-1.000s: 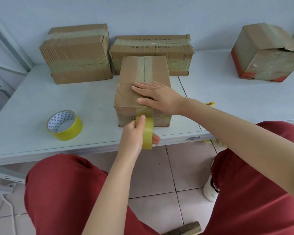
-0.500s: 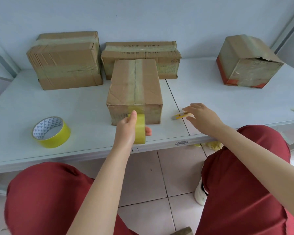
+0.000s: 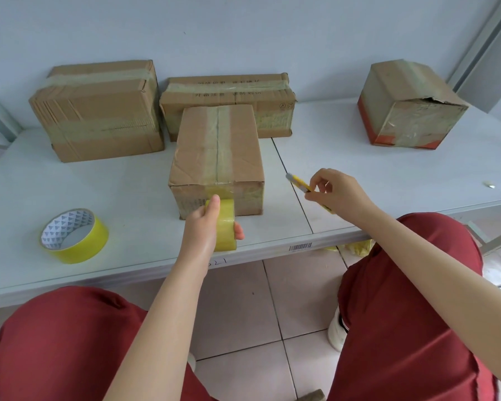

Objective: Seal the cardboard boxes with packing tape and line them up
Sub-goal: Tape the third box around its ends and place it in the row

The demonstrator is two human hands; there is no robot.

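A taped cardboard box (image 3: pixel 216 149) stands at the middle of the white table (image 3: pixel 388 175), with a tape strip running along its top seam and down its near face. My left hand (image 3: pixel 206 227) grips a yellow tape roll (image 3: pixel 225 227) just in front of that face; the tape still runs from the roll to the box. My right hand (image 3: pixel 337 191) holds a yellow utility knife (image 3: pixel 300 183) above the table, right of the box, its tip pointing toward the box.
Two taped boxes stand along the back wall, a large one (image 3: pixel 99 111) at left and a flat one (image 3: pixel 232 94) behind the middle box. Another box (image 3: pixel 408 105) sits at back right. A second tape roll (image 3: pixel 74 235) lies at front left. My red-trousered knees are below the table's edge.
My right hand left the top of the box, reached right to the knife on the table and lifted it. My left hand kept the roll low at the box's near face.
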